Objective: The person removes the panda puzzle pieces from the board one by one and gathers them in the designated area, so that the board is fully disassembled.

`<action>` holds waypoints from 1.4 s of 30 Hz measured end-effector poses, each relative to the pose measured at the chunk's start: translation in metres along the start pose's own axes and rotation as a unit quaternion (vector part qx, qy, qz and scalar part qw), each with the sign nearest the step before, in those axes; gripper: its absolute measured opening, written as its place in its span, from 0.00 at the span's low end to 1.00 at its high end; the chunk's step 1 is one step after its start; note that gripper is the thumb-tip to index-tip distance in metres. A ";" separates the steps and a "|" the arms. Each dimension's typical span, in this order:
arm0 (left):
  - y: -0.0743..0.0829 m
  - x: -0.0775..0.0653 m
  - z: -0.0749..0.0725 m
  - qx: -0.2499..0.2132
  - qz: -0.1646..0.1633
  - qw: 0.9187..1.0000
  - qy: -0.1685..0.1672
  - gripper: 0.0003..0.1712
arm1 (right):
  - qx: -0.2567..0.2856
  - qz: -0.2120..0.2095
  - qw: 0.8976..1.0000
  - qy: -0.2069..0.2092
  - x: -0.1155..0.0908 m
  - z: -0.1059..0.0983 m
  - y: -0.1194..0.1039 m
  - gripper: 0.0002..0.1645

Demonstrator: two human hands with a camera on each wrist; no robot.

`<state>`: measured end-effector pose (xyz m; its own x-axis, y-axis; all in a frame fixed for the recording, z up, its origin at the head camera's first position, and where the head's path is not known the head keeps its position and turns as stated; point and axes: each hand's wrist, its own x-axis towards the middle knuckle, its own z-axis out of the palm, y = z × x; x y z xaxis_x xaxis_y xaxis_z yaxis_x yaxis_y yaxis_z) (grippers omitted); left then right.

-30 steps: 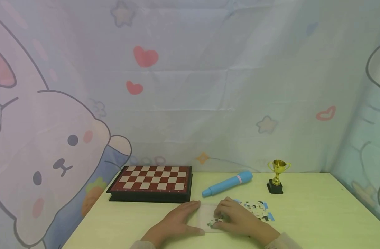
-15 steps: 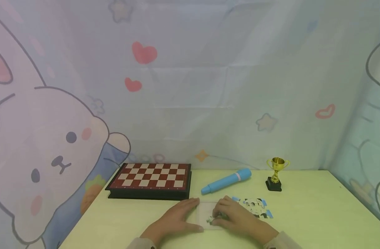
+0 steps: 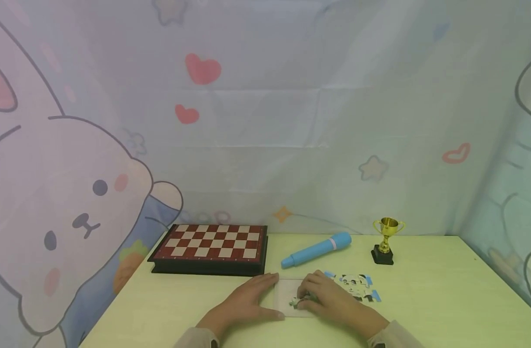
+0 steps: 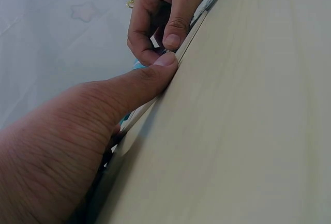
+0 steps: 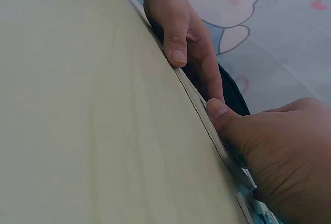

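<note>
A flat white puzzle tray lies near the table's front, between both hands. My left hand rests at its left side, fingers straight near the far corner and thumb at the near corner. Over the tray's right part, my right hand has curled fingers and pinches a small jigsaw puzzle piece, mostly hidden beneath them. Green-and-white printed puzzle pieces show on the tray beside its fingertips. In the left wrist view, the left thumb presses at the tray's edge.
Several panda-print puzzle pieces lie right of the right hand. Behind stand a red-and-white chessboard box, a blue toy microphone and a small gold trophy cup. A printed curtain hangs behind the table.
The whole head view has shifted, so the scene sits slightly higher. Both hands keep nearly the same places at the tray, with only small movement of the right fingers.
</note>
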<state>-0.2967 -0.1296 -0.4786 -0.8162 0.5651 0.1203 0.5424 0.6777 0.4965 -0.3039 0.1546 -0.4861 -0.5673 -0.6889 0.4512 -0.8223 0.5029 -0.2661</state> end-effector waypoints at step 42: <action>0.000 0.001 0.001 -0.003 -0.011 1.000 0.001 0.57 | 0.046 -0.042 0.997 0.051 -0.002 0.005 0.001 0.05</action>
<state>-0.2976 -0.1287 -0.4796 -0.8278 0.5498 0.1114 0.5240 0.6869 0.5035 -0.3039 0.1545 -0.4914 -0.4931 -0.6674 0.5581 -0.8698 0.3927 -0.2988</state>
